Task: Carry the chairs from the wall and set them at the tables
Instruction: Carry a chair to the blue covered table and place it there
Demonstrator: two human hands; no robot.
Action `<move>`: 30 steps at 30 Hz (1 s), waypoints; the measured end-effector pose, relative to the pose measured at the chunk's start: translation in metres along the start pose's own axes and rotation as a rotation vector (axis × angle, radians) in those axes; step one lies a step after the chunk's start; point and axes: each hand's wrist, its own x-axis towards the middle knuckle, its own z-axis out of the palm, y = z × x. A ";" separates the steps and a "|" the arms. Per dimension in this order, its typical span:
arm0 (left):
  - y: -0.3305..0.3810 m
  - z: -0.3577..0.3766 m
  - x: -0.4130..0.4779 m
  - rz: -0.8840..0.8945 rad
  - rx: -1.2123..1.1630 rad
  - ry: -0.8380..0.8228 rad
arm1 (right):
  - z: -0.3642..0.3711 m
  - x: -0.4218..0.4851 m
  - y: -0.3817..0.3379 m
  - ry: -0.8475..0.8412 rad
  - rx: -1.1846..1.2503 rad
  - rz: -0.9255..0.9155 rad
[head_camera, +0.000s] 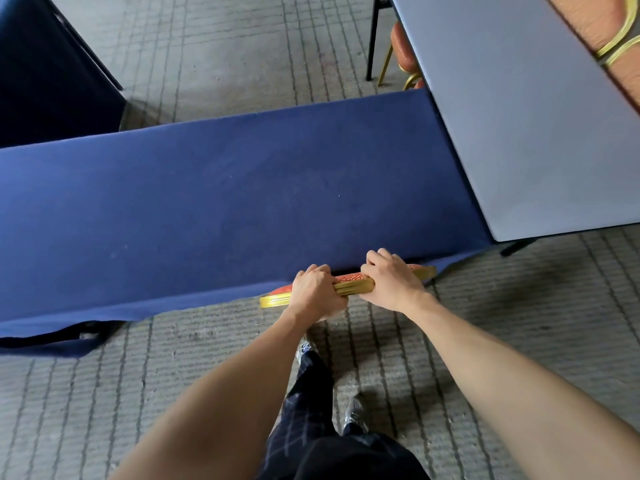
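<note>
- My shoes (pixel 353 415) stand on the striped carpet (pixel 104 393), one foot ahead of the other. I judge that a good stance for pushing from the legs, not the wrists.
- My left hand (pixel 317 292) is curled tight round the gold top rail of the chair (pixel 351 284), fingers wrapped over the far side.
- My right hand (pixel 393 282) grips the same rail just beside it, fingers curled over the padded red back.
- The chair stands hard against the near edge of the blue-clothed counter (pixel 207 202). Only its top rail shows, and the seat is out of sight, presumably under the cloth.
- It looks nearly set, so I should ease it in straight with even pressure from both hands.
- The cloth hangs low here and could bunch or drag against the chair, so I would go slowly and stop once the back sits square to the edge.
- Beyond, a bare grey counter (pixel 519 116) butts against the blue one, with a second chair (pixel 401 46) tucked at its far side.
- A third chair (pixel 616 29) shows at the top right corner.
</note>
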 end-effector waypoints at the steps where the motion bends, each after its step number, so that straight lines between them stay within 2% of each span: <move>1: 0.003 -0.001 -0.002 -0.008 -0.006 -0.015 | -0.003 -0.003 -0.002 -0.007 -0.001 0.012; 5: 0.014 -0.003 -0.010 -0.049 -0.033 0.034 | -0.010 -0.011 -0.003 0.016 -0.007 0.024; 9: 0.015 0.010 -0.020 -0.045 -0.001 0.046 | 0.000 -0.024 0.000 -0.031 0.001 0.032; 15: 0.017 0.003 -0.021 -0.090 -0.023 0.014 | -0.006 -0.022 -0.005 -0.117 -0.043 0.143; 17: 0.014 0.006 -0.028 -0.097 -0.018 0.051 | -0.007 -0.024 -0.008 -0.141 -0.056 0.164; 21: 0.013 0.006 -0.045 -0.037 -0.022 0.043 | -0.023 -0.026 -0.028 -0.152 0.095 0.010; 25: 0.000 -0.012 -0.058 -0.033 -0.285 0.030 | -0.032 -0.027 -0.073 -0.132 0.126 -0.097; 30: -0.054 -0.032 -0.101 -0.100 -0.249 0.083 | -0.028 -0.009 -0.137 -0.133 0.156 -0.131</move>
